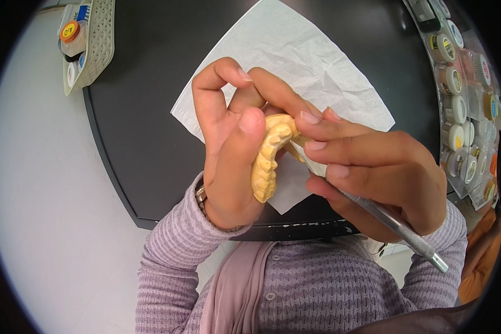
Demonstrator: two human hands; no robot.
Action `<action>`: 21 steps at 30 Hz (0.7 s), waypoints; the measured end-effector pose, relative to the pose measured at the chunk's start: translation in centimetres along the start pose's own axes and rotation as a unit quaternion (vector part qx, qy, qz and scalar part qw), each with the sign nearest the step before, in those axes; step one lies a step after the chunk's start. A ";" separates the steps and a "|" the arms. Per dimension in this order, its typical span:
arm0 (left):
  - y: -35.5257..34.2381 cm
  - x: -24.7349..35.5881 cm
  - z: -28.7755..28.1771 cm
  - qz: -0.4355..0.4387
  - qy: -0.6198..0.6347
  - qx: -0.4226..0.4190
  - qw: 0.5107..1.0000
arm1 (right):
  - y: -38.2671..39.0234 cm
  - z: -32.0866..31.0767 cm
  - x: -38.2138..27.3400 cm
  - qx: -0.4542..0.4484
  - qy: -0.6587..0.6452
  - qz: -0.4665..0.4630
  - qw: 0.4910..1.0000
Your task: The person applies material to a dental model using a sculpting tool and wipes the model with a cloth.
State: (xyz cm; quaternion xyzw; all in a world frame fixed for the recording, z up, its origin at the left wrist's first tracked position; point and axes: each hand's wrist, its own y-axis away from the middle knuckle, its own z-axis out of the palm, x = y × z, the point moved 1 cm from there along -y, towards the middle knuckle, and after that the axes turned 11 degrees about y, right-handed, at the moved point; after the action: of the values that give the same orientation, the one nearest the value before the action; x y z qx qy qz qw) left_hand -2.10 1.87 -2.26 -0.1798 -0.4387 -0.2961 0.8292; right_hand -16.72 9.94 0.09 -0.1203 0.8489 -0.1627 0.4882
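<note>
Your left hand (225,158) grips the cast (265,167), your right hand (392,167) the tool (411,238); brace one against the other, stroking lightly.

Left hand (225,150) raised, fingers (212,80) curled, thumb (245,133) upright; right hand (392,170) close beside, fingertips (317,146) bunched; forearms (175,247) angled inward.

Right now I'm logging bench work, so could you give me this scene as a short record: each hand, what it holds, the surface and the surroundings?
Left hand: holding yellow dental cast, thumb at its left side
Right hand: gripping slim metal tool, handle end slanting down to the right
Tool tip: not clearly visible
Surface: creased white paper on black tabletop
Upper left: pale perforated basket of small containers
Right side: small lidded jars
</note>
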 end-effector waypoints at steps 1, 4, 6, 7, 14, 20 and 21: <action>0.0 0.0 0.1 0.001 0.002 0.002 1.000 | 0.0 0.1 0.0 0.004 0.000 -0.004 1.000; 0.0 -0.1 0.2 -0.015 0.013 0.011 1.000 | 0.3 0.6 -0.1 0.048 -0.010 -0.015 0.999; 0.0 -0.2 0.4 -0.026 0.022 0.009 0.999 | 0.6 1.3 -0.2 0.099 -0.004 -0.027 0.995; 0.0 -0.2 0.5 -0.027 0.027 0.002 0.999 | 0.9 1.9 -0.4 0.130 0.008 -0.034 0.991; 0.1 -0.3 0.4 -0.039 0.066 0.011 0.997 | 0.6 0.5 2.3 0.057 0.121 -0.248 0.960; 0.0 -0.4 0.9 -0.026 0.089 0.019 0.996 | 1.2 3.6 2.2 0.211 0.064 -0.216 0.951; 0.0 -0.5 1.0 -0.026 0.091 0.021 0.995 | 1.1 3.9 1.8 0.237 0.050 -0.191 0.951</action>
State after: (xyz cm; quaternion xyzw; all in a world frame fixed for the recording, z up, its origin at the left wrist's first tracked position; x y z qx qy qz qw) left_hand -2.94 2.62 -2.07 -0.1233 -0.3724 -0.3229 0.8613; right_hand -14.28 9.69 -3.60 -0.1524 0.7704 -0.4550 0.4198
